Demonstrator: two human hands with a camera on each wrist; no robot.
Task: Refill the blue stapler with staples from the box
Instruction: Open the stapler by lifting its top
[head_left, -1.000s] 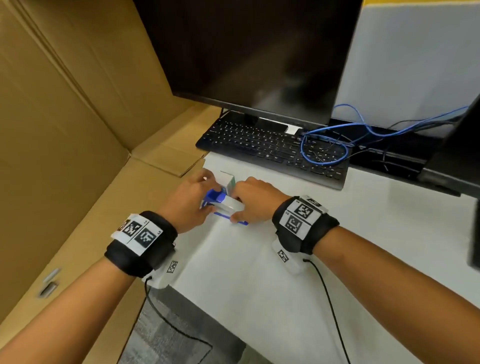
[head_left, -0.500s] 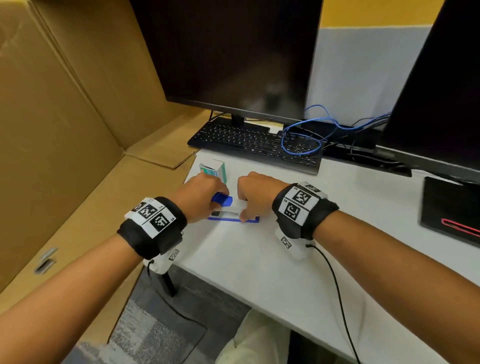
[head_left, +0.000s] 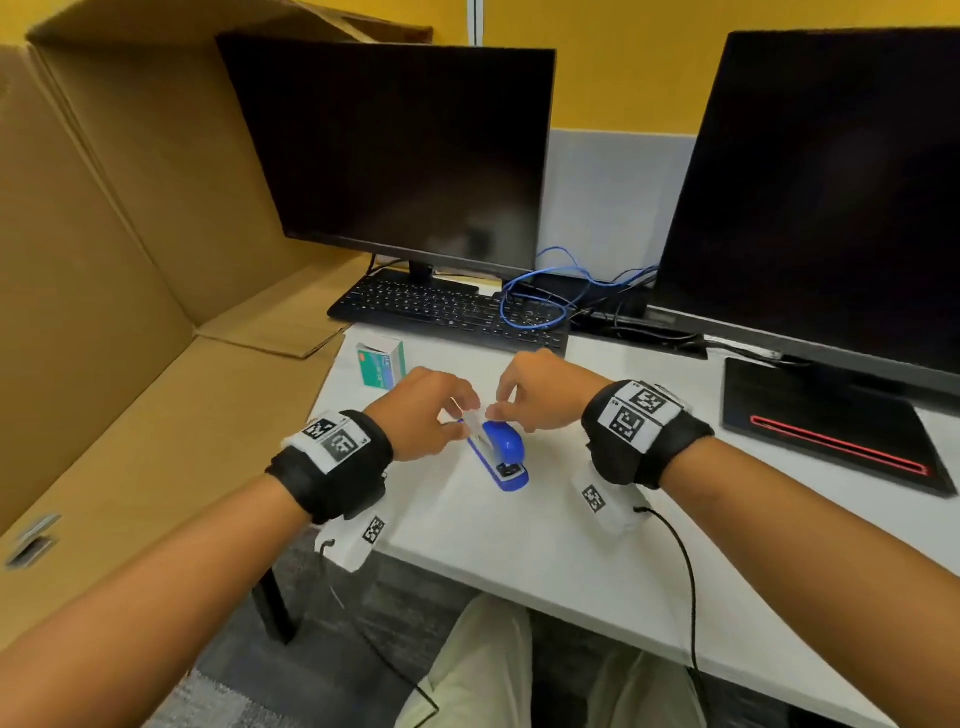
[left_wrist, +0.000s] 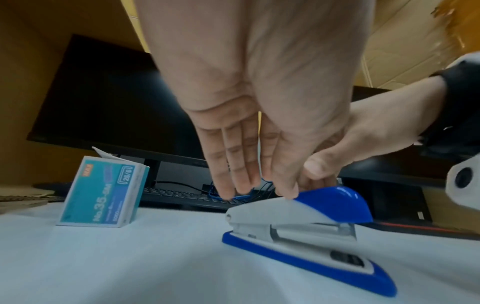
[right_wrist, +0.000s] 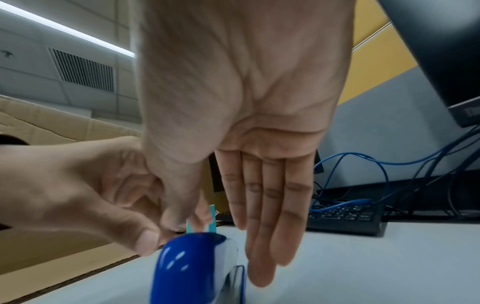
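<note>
The blue and white stapler (head_left: 500, 453) lies shut on the white table (head_left: 519, 551), its blue cap towards me. My left hand (head_left: 457, 413) reaches over its far end. In the left wrist view the left hand's fingers (left_wrist: 233, 168) hang straight and one tip touches the stapler's (left_wrist: 298, 214) white top. My right hand (head_left: 496, 410) comes from the right, its thumb on the same top. In the right wrist view the right hand's fingers (right_wrist: 270, 216) point straight down beside the stapler (right_wrist: 192, 267). The teal staple box (head_left: 382, 364) stands upright just behind and to the left, a flap raised.
A black keyboard (head_left: 447, 312) and a looped blue cable (head_left: 535, 306) lie behind the hands, under two dark monitors (head_left: 415, 156). A black pad with a red stripe (head_left: 831, 431) lies at the right. Large cardboard sheets (head_left: 130, 260) line the left side.
The stapler has turned so its blue cap faces me and it rests on the table. Both hands have eased from gripping it to touching its top. The head view has risen.
</note>
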